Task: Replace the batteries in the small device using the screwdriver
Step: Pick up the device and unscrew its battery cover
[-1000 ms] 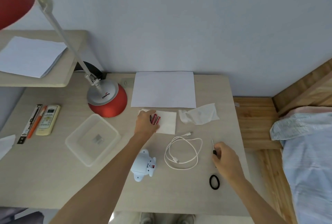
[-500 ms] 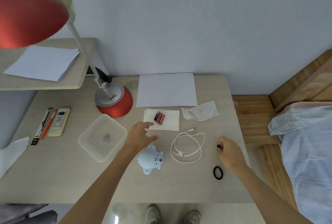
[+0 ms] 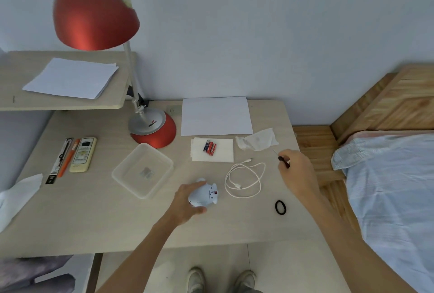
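Head view: my left hand (image 3: 185,201) cups the small device (image 3: 203,195), a smooth pale-blue plastic shell, on the worktop (image 3: 94,210). My right hand (image 3: 296,173) pinches the thin screwdriver (image 3: 281,160). I judge the rounded shell may slip under pressure. Glossy batteries (image 3: 209,147) lie on tissue (image 3: 223,152).

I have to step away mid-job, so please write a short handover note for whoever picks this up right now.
Left hand: closed around the small blue device on the desk.
Right hand: holding the screwdriver, tip up, above the desk.
Batteries: lying on the white tissue behind the device.
Done: tool and device in hand.
Left: whether the cover is open can't be told; check it, swap batteries, close.
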A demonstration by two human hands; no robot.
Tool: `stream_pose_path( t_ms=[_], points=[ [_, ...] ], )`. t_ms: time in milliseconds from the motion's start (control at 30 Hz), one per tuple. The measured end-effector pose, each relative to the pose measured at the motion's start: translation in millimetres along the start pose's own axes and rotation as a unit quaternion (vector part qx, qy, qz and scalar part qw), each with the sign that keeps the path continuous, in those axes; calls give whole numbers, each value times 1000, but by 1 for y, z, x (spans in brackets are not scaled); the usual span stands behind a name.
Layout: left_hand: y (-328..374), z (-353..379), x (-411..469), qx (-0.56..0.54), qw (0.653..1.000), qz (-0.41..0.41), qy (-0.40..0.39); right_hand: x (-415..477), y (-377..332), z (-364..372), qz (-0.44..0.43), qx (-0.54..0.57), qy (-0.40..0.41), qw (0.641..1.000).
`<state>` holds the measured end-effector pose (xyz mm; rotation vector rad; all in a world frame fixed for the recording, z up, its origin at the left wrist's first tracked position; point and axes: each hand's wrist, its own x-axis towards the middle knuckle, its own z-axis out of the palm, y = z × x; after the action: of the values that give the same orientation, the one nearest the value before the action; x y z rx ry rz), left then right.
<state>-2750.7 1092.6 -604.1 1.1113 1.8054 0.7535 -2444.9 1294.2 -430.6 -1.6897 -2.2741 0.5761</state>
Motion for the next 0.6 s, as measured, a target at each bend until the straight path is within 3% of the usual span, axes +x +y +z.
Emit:
stream_pose_path(
  t_ms=[133,367,600],
  points=[
    [19,-1,-8,-36,999,17,31,-11,-33,-9,-55,24,13,998],
    [21,-3,-1,-35,999,20,8,-28,-77,-9,-124,16,11,992],
    [29,1,4,3,999,23,-38,-41,-109,18,-148,-13,-55,987]
  ],
)
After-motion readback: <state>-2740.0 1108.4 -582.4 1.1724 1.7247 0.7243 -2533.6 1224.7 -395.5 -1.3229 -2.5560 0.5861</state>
